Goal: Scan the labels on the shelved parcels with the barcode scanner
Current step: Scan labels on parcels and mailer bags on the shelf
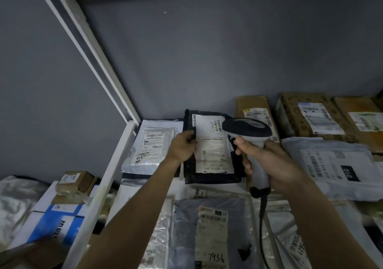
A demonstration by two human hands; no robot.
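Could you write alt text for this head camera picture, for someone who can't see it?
The right hand aims a barcode scanner at a black parcel whose label edge the left hand holds, on a shelf crowded with labelled mailers and cardboard boxes.

Parcels (209, 233) crowd the shelf floor; open air above them reaches the grey wall (207, 57).
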